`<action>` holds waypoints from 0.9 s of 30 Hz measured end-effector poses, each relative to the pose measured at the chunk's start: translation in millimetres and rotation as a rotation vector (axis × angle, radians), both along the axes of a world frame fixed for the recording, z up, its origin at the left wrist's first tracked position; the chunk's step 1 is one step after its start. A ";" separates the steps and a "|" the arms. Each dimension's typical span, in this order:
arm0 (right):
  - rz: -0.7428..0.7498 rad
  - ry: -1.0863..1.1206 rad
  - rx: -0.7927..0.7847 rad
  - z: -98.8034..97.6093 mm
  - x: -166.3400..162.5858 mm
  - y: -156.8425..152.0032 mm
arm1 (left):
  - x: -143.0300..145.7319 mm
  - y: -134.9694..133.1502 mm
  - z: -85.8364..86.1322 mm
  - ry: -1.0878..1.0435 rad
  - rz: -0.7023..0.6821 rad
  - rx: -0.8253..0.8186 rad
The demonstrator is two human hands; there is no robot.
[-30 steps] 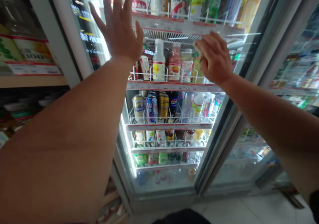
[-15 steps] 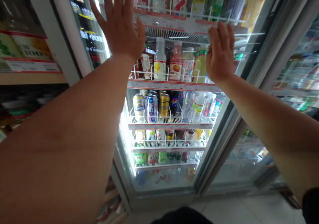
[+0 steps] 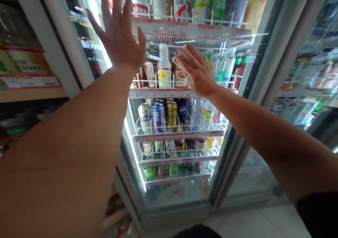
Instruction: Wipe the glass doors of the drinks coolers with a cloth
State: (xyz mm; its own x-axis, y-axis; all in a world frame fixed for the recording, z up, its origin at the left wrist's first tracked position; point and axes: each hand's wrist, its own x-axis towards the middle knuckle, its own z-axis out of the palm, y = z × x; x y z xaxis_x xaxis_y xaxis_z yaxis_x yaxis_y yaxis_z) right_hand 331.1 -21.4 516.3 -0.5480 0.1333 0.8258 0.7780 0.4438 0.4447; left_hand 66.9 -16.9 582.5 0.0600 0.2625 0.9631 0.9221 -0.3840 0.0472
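I face an open drinks fridge (image 3: pixel 182 132) with lit wire shelves. My left hand (image 3: pixel 118 37) is raised flat with fingers spread, against the edge of the glass door (image 3: pixel 87 47) held open at the left. My right hand (image 3: pixel 194 68) is open with fingers stretched out, reaching toward the bottles on the second shelf, close to a pink-capped bottle (image 3: pixel 181 76) and a white bottle with a yellow label (image 3: pixel 164 67). It holds nothing. Cans (image 3: pixel 158 116) stand on the shelf below.
More bottles line the top shelf (image 3: pixel 190 28). A second glass-door fridge (image 3: pixel 303 86) stands to the right. A store shelf (image 3: pixel 29 86) with packaged goods is at the left. Pale floor tiles (image 3: pixel 253 224) show at the bottom.
My right hand opened from a curled pose, then moved left and down from the shelf's right side toward the bottles in the middle. The left hand stayed on the door.
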 end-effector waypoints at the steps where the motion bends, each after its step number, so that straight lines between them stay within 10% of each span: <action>1: -0.007 0.026 0.001 -1.3 -1.2 1.3 | -0.5 1.0 -1.6 -0.011 -0.008 0.013; 10: 0.017 0.425 -0.016 -9.7 5.9 5.3 | -11.4 16.0 -12.4 0.256 -0.009 0.305; 17: 0.221 0.550 -0.207 -21.6 3.6 -16.9 | 82.2 5.8 -83.0 0.652 -0.573 0.121; 23: 0.383 0.556 -0.355 -20.6 47.6 -32.1 | 153.8 -5.1 -113.6 0.389 -0.587 0.129; 27: 0.338 0.585 -0.371 -75.2 71.7 -59.0 | 169.8 -2.6 -100.6 0.169 -0.610 0.128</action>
State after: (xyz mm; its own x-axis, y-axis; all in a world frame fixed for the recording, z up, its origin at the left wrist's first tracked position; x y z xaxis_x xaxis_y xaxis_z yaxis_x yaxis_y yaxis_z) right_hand 402.8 -80.4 441.1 -0.0961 0.3613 0.9275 0.6359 0.7391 -0.2221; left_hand 236.7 -19.5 481.9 0.3161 0.0169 0.9486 0.5274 -0.8342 -0.1609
